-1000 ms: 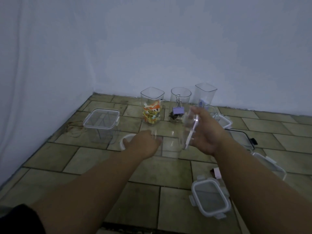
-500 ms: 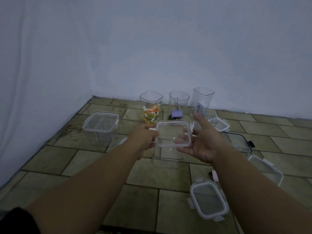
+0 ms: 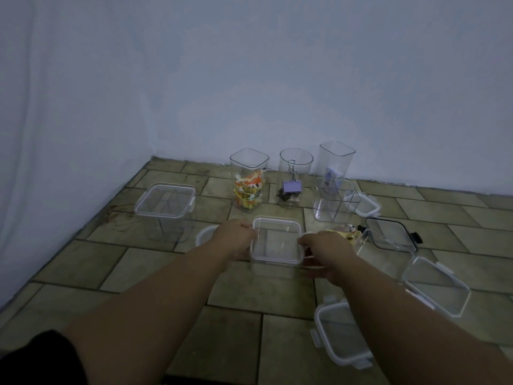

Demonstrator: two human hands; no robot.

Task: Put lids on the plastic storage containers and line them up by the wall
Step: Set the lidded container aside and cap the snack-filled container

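both hands are at one clear box point(image 3: 276, 245) on the tile floor point(image 3: 138, 262); a lid point(image 3: 276, 237) lies on top of it. left hand point(image 3: 236, 240) curls its fingers over the lid's left edge, right hand point(image 3: 324, 251) pinches the right edge near a latch; both closed on the lid, not flat on it. judged step: seating and clipping this lid, with the box well short of the wall point(image 3: 249, 93). risk 1: uneven pressure. if one hand pushes harder, the far edge beyond the fingertips may ride up and the lid only looks shut; cannot tell from here whether any latch is down. risk 2: the box is light and empty, so a sideways push from the left hand could slide it toward the snack packet point(image 3: 344, 234) just beyond the right hand. risk 3: loose lids lie under and outside the right forearm point(image 3: 341, 337), easy to knock when the arm pulls back. ahead of both hands three open jars stand near the wall, one with wrappers point(image 3: 249, 187), one with clips point(image 3: 293, 184); reaching over them carelessly could tip them. left of the left hand a lidded box point(image 3: 165, 207) stands apart.
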